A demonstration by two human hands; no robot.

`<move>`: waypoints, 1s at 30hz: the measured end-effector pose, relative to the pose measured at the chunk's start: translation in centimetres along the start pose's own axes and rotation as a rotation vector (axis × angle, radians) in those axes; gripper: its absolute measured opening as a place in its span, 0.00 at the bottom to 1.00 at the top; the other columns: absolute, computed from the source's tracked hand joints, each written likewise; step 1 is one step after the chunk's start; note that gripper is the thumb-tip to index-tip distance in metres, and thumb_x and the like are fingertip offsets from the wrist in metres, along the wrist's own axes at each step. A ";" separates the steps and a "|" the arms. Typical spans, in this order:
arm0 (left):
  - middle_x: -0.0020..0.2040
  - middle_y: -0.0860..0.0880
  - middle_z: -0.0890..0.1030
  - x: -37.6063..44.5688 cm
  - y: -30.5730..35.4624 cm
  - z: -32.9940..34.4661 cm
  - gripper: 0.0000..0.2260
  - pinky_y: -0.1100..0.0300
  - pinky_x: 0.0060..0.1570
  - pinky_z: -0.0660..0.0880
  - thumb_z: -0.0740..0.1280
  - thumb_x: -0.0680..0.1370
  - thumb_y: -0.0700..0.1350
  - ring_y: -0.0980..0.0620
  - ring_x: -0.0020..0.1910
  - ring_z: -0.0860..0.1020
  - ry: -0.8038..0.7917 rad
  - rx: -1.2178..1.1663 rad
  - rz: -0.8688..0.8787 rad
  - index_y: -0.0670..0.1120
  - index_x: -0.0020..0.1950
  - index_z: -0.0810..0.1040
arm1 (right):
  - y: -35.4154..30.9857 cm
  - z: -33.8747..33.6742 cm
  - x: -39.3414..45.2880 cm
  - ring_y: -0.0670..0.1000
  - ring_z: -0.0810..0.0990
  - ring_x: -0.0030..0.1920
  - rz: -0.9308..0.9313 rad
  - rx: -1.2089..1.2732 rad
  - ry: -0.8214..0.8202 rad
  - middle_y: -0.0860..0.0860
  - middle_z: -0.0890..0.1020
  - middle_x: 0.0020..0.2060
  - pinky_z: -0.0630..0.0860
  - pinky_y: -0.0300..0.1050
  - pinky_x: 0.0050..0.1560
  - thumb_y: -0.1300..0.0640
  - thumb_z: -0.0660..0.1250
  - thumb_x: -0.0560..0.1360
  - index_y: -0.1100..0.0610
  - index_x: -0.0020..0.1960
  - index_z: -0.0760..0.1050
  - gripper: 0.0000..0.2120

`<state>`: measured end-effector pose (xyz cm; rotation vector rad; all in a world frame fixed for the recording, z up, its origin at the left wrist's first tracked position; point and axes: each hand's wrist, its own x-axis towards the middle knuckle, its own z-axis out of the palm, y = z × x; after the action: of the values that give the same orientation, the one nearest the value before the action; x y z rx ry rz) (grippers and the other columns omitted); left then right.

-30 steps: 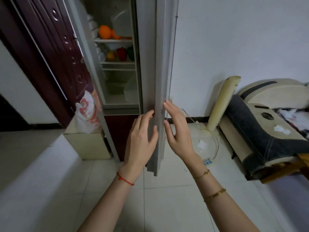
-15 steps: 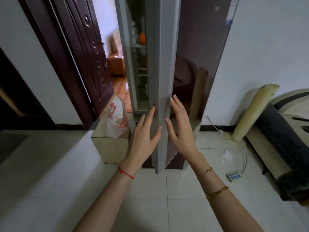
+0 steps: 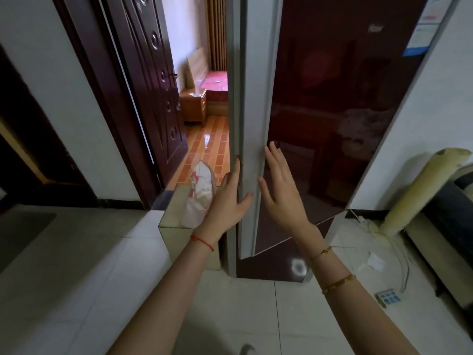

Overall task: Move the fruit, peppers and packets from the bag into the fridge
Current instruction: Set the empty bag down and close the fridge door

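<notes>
At the grey edge of the fridge door, the fingers of both hands are spread and nearly straight, gripping nothing: the left hand lies flat along the left side of the edge with its thumb just over the front, and the right hand is held open against the dark red glossy face beside it (whether the palm is truly pressing or only near the surface cannot be told). Outward from the hands, the door stands almost shut, so narrow a gap that no shelf or food inside the fridge can be seen. Just left of the fridge, the white and red bag sits slumped on a pale box on the floor, apart from both hands; what is in it, if anything, is hidden. By my reading the step in hand is closing the fridge, which suggests the loading is over or nearly so. The next move calls for a steady flat push with both palms until the door seals, then perhaps a glance into the bag to make sure nothing is left.
</notes>
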<state>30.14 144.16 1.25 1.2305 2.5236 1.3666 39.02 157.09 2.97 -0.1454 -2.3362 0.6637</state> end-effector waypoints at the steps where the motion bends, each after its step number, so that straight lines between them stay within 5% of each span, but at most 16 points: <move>1: 0.76 0.48 0.63 0.9 -0.6 -0.2 0.38 0.48 0.71 0.68 0.65 0.79 0.50 0.50 0.73 0.66 0.002 -0.010 -0.014 0.56 0.79 0.42 | 0.2 0.7 0.9 0.47 0.46 0.80 -0.005 -0.012 -0.001 0.47 0.49 0.80 0.54 0.55 0.78 0.55 0.59 0.83 0.55 0.80 0.49 0.30; 6: 0.76 0.52 0.65 5.1 -3.8 -1.1 0.32 0.49 0.71 0.69 0.65 0.79 0.46 0.55 0.73 0.66 0.016 -0.136 -0.050 0.54 0.79 0.52 | 1.7 4.4 5.1 0.48 0.45 0.80 -0.023 -0.056 0.017 0.48 0.49 0.80 0.56 0.56 0.78 0.57 0.59 0.83 0.56 0.80 0.49 0.30; 17: 0.78 0.54 0.59 14.1 -8.9 -1.7 0.32 0.63 0.72 0.59 0.59 0.81 0.36 0.63 0.74 0.58 0.000 -0.204 -0.083 0.53 0.80 0.50 | 6.1 9.6 13.5 0.49 0.48 0.80 -0.063 -0.225 0.023 0.50 0.52 0.80 0.56 0.56 0.77 0.57 0.60 0.82 0.58 0.79 0.52 0.30; 22: 0.78 0.53 0.60 17.8 -10.8 -1.9 0.33 0.52 0.74 0.64 0.60 0.80 0.36 0.57 0.76 0.60 -0.015 -0.193 -0.075 0.53 0.80 0.50 | 7.5 11.2 16.5 0.50 0.50 0.79 -0.043 -0.284 0.029 0.50 0.52 0.80 0.54 0.55 0.78 0.56 0.60 0.82 0.57 0.79 0.53 0.29; 30: 0.76 0.50 0.61 22.2 -13.8 -2.2 0.33 0.52 0.69 0.71 0.61 0.80 0.37 0.54 0.73 0.65 -0.061 -0.164 -0.024 0.53 0.80 0.51 | 8.1 13.3 19.6 0.50 0.51 0.79 0.039 -0.375 0.068 0.50 0.54 0.79 0.51 0.54 0.79 0.56 0.61 0.81 0.56 0.79 0.54 0.29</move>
<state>5.39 152.72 0.06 1.1883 2.3253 1.4735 14.93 163.93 2.23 -0.3760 -2.3744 0.2281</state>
